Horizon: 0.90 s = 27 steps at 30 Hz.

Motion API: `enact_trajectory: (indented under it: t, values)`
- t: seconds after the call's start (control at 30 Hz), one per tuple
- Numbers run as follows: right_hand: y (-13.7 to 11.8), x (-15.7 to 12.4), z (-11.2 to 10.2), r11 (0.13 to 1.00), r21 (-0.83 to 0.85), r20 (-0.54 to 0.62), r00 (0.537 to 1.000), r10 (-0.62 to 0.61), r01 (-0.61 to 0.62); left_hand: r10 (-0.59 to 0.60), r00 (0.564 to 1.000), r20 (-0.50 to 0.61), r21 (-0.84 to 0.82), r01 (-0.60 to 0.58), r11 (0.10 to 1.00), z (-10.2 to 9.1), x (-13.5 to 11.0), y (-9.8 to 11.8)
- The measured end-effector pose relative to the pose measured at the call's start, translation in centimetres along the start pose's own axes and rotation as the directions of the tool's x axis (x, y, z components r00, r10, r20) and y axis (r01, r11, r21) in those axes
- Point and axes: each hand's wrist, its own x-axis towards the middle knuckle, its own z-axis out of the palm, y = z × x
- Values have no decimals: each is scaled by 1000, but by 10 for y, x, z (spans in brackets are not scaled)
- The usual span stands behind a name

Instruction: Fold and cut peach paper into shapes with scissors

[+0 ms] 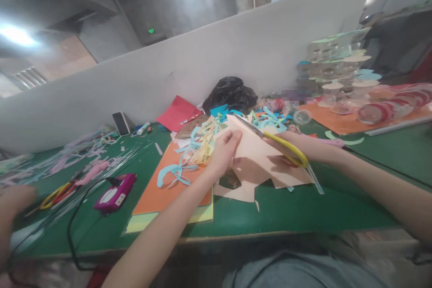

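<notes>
My left hand [227,152] is closed on the left side of a pale peach sheet of paper [256,155], its fingers pinching it near the top. In my right hand [288,144] are scissors [285,146] with yellow handles, their metal blades pointing up and left at the sheet's upper edge. The sheet has irregular cut edges and a hole low on its left. A small sliver of peach paper [257,205] lies just below it. Blue and yellow paper scraps [205,141] are heaped behind my left hand, partly on an orange sheet [148,200].
On the green table [286,218] lie a magenta power box [114,193] with a black cable, a phone [120,123], a red sheet [178,112] and a black plastic bag [230,94]. Clear plastic cups [337,58] stand stacked at right. Another person's hand [18,198] shows at left.
</notes>
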Motion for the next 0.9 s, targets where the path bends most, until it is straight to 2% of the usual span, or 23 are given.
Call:
enact_trajectory:
  t: [0.07,0.13,0.2,0.3,0.4,0.5,0.57,0.7,0.77,0.9]
  values:
    - [8,5,1,992,-123,-43,999,11,-17,-18,1000,1,-121,18,993,-1,1,3]
    - [15,10,4,941,-331,-122,992,30,-69,-9,1000,-2,-195,9,981,-2,3,5]
    - [20,12,9,860,-499,-170,985,28,-111,-4,1000,-27,-215,-2,977,-3,4,6]
    - [20,12,13,793,-600,-163,987,7,-105,-6,999,-42,-197,-3,980,-3,6,6]
    - [15,8,10,799,-597,-162,986,-37,-68,8,1000,-13,-174,-10,985,-3,6,4]
    - [11,3,5,868,-494,-205,964,-169,47,0,999,37,-139,5,990,-4,6,1]
    - [13,2,5,878,-455,-254,922,-291,151,-26,997,68,-108,34,994,-4,6,-1]
    - [19,2,8,784,-522,-224,834,-505,334,-48,995,84,-1,48,999,-3,5,-5]
    - [19,3,9,781,-498,-189,831,-522,377,-29,995,92,80,22,997,-1,3,-5]
    - [9,3,6,835,-352,-147,856,-495,422,14,981,191,228,-58,972,2,-3,-5]
